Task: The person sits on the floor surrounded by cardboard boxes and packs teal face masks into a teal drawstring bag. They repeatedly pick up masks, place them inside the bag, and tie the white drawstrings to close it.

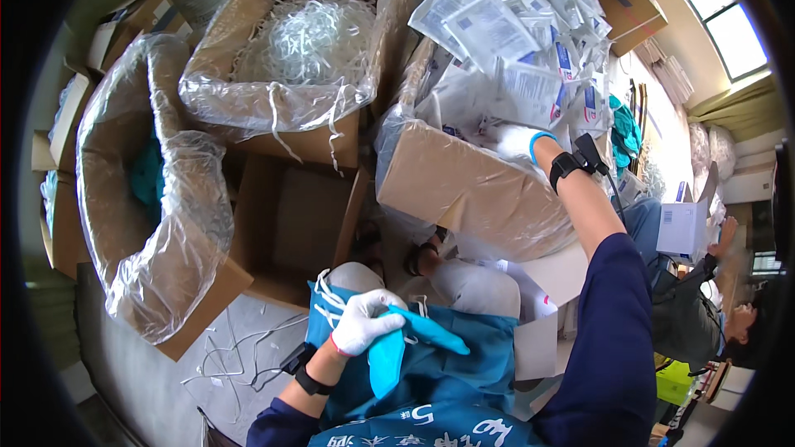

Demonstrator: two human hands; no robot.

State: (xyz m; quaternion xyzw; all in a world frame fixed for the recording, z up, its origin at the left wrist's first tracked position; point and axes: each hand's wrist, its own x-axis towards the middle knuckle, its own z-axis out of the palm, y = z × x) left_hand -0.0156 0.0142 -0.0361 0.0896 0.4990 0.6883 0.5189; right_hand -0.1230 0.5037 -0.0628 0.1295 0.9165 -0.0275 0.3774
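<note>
My left hand [364, 322], in a white glove, is closed on a folded piece of teal cloth [385, 364] above my lap. The cloth hangs down from the fingers, and one end sticks out to the right. Over at the upper right my white-gloved right hand [507, 141] reaches into a plastic-lined cardboard box [464, 186]. Flat clear packets with white and blue print [493, 26] are heaped high in that box. Its fingers are hidden among the packets, so I cannot see whether they grip one.
Beside it stands a lined box [286, 103] of shredded white plastic strips [306, 37]. A lined box [124, 223] at the left holds teal cloth [147, 178]. Between them sits an open carton [298, 223]. White cords [236, 356] lie on the floor. Another person [696, 306] is at the right.
</note>
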